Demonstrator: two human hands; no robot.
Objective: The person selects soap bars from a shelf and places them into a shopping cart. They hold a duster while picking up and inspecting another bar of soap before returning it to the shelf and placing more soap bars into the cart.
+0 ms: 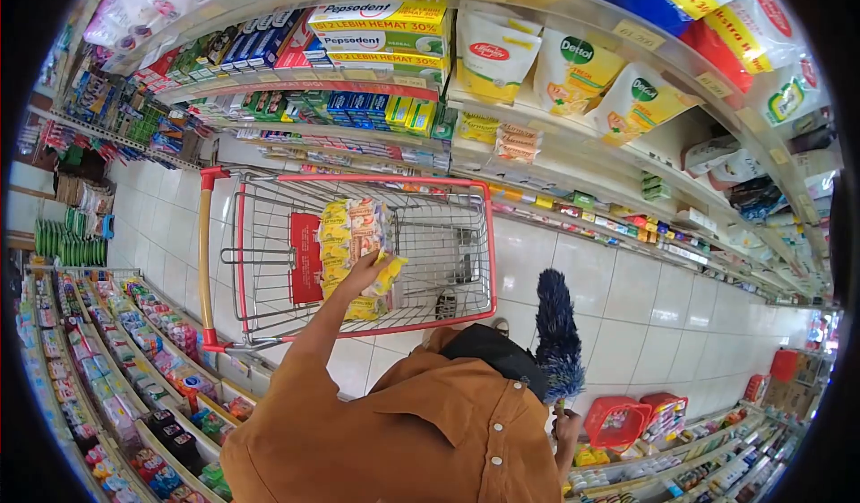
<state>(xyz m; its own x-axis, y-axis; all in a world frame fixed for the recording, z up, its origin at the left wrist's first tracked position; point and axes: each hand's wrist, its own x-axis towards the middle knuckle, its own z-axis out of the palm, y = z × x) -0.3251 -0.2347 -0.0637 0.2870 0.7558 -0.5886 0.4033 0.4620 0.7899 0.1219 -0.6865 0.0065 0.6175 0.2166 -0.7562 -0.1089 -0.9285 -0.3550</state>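
My left hand reaches into the shopping cart with its fingers closed around a yellow soap pack. Beneath and beside that pack are stacked yellow soap packs and orange-and-white soap packs, piled near the cart's red panel. Down by my right side, my right hand grips the handle of a dark blue fluffy duster, whose head points forward over the floor.
Shelves ahead hold Pepsodent boxes, Dettol pouches and similar soap packs. Low shelves of packaged goods line the left. Red baskets stand at the lower right on the white tiled floor.
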